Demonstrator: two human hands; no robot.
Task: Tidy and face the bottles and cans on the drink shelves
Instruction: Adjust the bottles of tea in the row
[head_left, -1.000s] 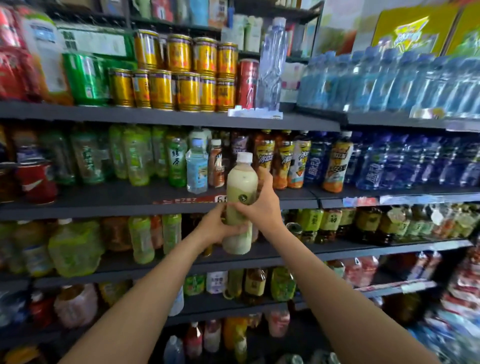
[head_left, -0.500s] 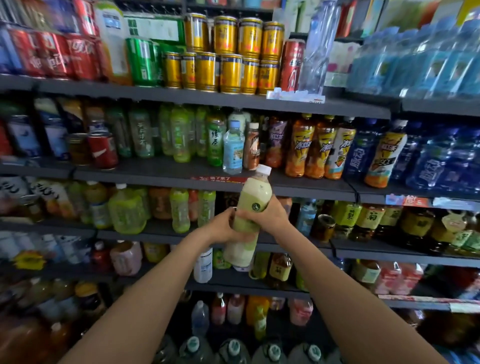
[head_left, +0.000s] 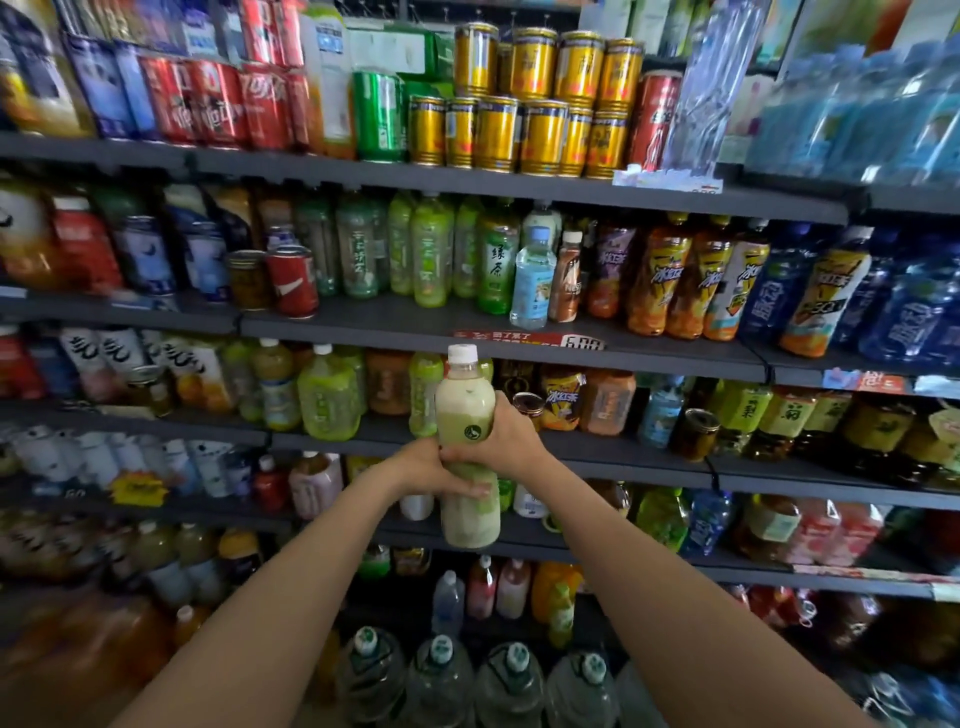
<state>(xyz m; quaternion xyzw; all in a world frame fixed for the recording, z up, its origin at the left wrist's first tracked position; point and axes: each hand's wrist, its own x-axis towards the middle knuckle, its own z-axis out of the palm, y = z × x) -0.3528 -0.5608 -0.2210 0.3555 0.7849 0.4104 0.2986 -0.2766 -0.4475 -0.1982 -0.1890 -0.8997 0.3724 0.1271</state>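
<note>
Both your hands are wrapped round one pale green bottle (head_left: 469, 452): your right hand (head_left: 506, 439) grasps its middle and your left hand (head_left: 434, 473) curls round it just below, the two touching. You hold the bottle upright in the air in front of the shelves, white cap at twelve o'clock, its small round logo facing you; it stands on no shelf yet.

At eleven o'clock from your hands, green tea bottles (head_left: 431, 249) stand in fairly even rows. At ten o'clock a red can (head_left: 293, 280) and a dark jar (head_left: 248, 279) stand among bottles, and at three o'clock another jar (head_left: 695, 434) looks misplaced. Judging by this, much tidying remains.
</note>
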